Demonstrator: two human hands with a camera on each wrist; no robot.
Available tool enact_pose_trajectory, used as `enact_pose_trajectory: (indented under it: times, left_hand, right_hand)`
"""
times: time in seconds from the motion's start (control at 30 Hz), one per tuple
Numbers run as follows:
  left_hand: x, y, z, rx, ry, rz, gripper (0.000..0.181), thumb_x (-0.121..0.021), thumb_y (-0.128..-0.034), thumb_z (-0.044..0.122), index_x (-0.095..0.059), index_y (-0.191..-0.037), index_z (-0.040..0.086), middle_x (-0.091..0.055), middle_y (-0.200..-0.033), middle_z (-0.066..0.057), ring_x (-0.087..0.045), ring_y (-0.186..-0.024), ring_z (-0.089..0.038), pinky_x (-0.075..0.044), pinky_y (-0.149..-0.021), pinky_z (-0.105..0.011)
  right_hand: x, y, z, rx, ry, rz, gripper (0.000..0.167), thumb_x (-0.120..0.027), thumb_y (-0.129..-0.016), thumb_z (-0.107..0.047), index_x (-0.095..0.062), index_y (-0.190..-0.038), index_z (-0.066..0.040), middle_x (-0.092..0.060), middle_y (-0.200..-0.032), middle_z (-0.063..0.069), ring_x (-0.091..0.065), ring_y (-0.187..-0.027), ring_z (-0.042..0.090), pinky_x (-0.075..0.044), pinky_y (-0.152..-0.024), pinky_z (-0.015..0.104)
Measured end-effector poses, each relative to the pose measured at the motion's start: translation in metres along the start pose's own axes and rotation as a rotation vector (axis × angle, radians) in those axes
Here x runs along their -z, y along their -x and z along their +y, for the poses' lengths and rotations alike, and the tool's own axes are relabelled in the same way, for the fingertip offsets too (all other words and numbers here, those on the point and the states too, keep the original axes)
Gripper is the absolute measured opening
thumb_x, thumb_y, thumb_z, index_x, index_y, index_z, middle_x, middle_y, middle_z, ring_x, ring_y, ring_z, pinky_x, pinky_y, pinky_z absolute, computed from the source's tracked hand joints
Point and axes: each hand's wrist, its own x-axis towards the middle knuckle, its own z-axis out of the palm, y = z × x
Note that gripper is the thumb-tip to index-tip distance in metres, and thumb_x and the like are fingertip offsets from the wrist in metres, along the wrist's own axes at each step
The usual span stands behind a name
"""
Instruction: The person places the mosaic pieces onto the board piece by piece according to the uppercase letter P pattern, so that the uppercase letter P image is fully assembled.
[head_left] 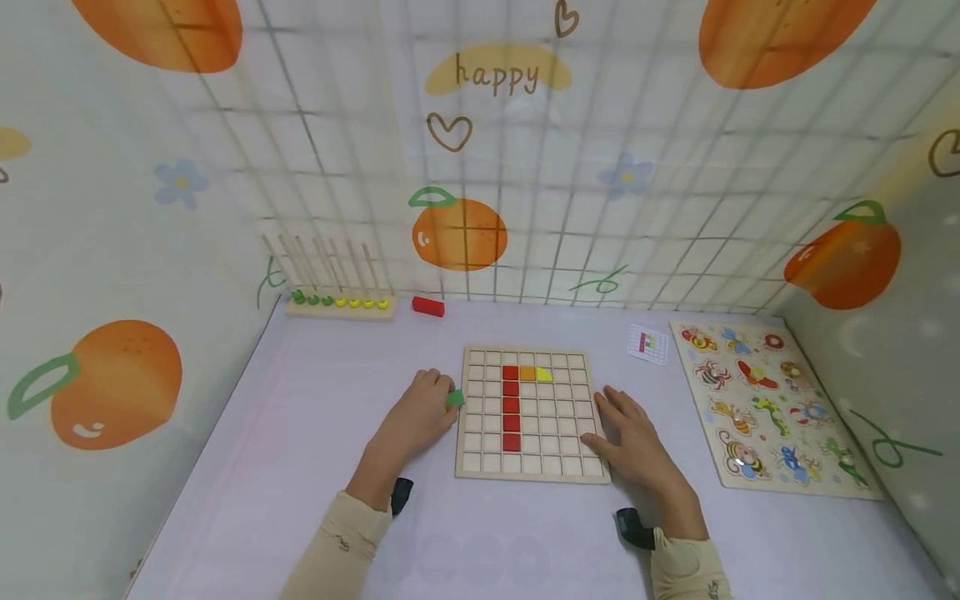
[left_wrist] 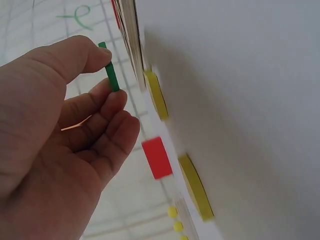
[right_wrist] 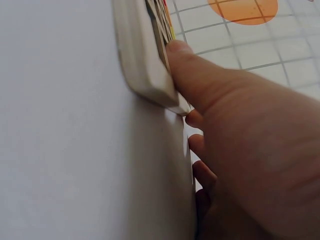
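A thin green tile (head_left: 455, 398) is pinched between the thumb and fingers of my left hand (head_left: 422, 412), beside the left edge of a wooden grid board (head_left: 557, 429). The left wrist view shows that green tile (left_wrist: 111, 75) held edge-on. On the board lie a column of several red tiles (head_left: 511, 406), an orange tile (head_left: 528, 373) and a yellow tile (head_left: 544, 375) in the upper row. My right hand (head_left: 633, 437) rests at the board's right edge, its thumb on the top face and its fingers loosely spread alongside.
Two yellow pieces (left_wrist: 196, 187) lie on the table near my left hand. Behind stand a bead-and-peg rack (head_left: 341, 308) and a red block (head_left: 428, 307). A small pattern card (head_left: 648, 344) and an insect puzzle board (head_left: 772, 408) lie to the right.
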Motion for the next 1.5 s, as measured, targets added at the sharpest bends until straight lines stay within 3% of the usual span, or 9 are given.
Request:
enact_pose_trajectory:
  times: [0.17, 0.37, 0.63, 1.0, 1.27, 1.5]
  left_hand:
    - [-0.003, -0.006, 0.013, -0.036, -0.008, -0.009, 0.020, -0.067, -0.0939, 0.014, -0.066, -0.109, 0.001, -0.062, -0.102, -0.007, -0.052, -0.098, -0.019, -0.054, -0.081, -0.028]
    - [-0.006, -0.012, 0.026, -0.024, 0.043, -0.048, 0.025, -0.066, -0.0953, 0.017, -0.065, -0.116, 0.002, -0.060, -0.107, -0.006, -0.049, -0.102, -0.018, -0.055, -0.083, -0.027]
    - [-0.015, -0.022, 0.038, -0.113, 0.030, -0.038, 0.025, -0.065, -0.0934, 0.015, -0.066, -0.114, 0.001, -0.061, -0.107, -0.007, -0.050, -0.100, -0.019, -0.053, -0.082, -0.026]
    - [-0.022, -0.032, 0.062, -0.178, 0.012, -0.011, 0.017, -0.067, -0.0940, 0.016, -0.067, -0.107, 0.005, -0.059, -0.098, -0.002, -0.050, -0.096, -0.015, -0.053, -0.080, -0.023]
    - [-0.022, -0.036, 0.070, -0.190, 0.019, -0.042, 0.019, -0.067, -0.0940, 0.016, -0.067, -0.109, 0.004, -0.059, -0.100, -0.003, -0.049, -0.098, -0.017, -0.052, -0.082, -0.025]
    - [-0.030, -0.038, 0.073, -0.214, -0.024, -0.050, 0.023, -0.067, -0.0962, 0.021, -0.068, -0.113, 0.006, -0.061, -0.106, -0.003, -0.050, -0.101, -0.016, -0.052, -0.088, -0.026]
  right_hand:
    - [0.002, 0.000, -0.001, -0.006, -0.007, -0.005, 0.082, -0.072, -0.093, -0.042, -0.036, -0.157, -0.004, -0.024, -0.167, 0.021, -0.014, -0.154, 0.047, -0.020, -0.117, 0.073]
    - [0.002, 0.000, -0.001, -0.004, -0.010, -0.012, 0.082, -0.072, -0.094, -0.042, -0.036, -0.157, -0.004, -0.024, -0.167, 0.021, -0.014, -0.154, 0.048, -0.020, -0.117, 0.073]
    - [0.002, 0.000, -0.001, -0.004, -0.008, -0.009, 0.082, -0.072, -0.094, -0.042, -0.036, -0.157, -0.004, -0.024, -0.167, 0.022, -0.014, -0.154, 0.048, -0.019, -0.117, 0.074]
    - [0.002, 0.000, -0.001, -0.001, -0.010, -0.008, 0.082, -0.072, -0.094, -0.041, -0.036, -0.157, -0.003, -0.024, -0.167, 0.021, -0.014, -0.154, 0.047, -0.019, -0.117, 0.073]
    - [0.004, -0.001, -0.003, -0.002, 0.003, -0.010, 0.082, -0.071, -0.094, -0.043, -0.037, -0.157, -0.004, -0.024, -0.167, 0.022, -0.014, -0.154, 0.047, -0.019, -0.117, 0.074]
    - [0.001, -0.001, -0.001, -0.003, 0.001, -0.007, 0.081, -0.072, -0.094, -0.041, -0.037, -0.157, -0.004, -0.025, -0.166, 0.022, -0.015, -0.154, 0.047, -0.020, -0.118, 0.073]
